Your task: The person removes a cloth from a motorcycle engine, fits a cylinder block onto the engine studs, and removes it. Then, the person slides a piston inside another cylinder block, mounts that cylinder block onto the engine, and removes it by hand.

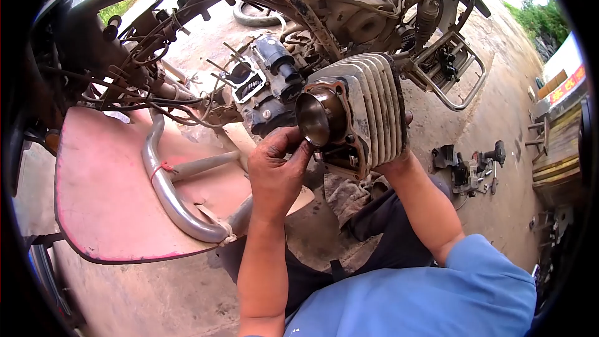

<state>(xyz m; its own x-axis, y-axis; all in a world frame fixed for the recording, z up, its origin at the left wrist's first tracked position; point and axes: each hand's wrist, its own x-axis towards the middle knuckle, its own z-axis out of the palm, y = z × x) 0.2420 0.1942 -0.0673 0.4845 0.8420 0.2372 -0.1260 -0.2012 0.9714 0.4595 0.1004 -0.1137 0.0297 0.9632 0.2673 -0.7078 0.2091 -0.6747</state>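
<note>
My right hand point(399, 156) supports a finned engine cylinder point(377, 106) from behind and below, most of its fingers hidden by the block. The cylinder is tilted so its round metal sleeve point(314, 118) faces left, with the shiny bore showing. At the sleeve's lower rim my left hand point(281, 159) is closed, thumb and index finger pinched on the edge, fingertips dark with grease. Just beyond, the engine crankcase point(265, 81) sits in the motorcycle frame point(299, 9), with bare studs sticking up around its opening.
A pink panel point(112, 187) and a bent chrome bar point(163, 181) stand at left. On the ground at right lie a power drill point(497, 153) and removed engine parts point(462, 171). A rag point(349, 196) is below the cylinder; a tire point(256, 15) lies behind the frame.
</note>
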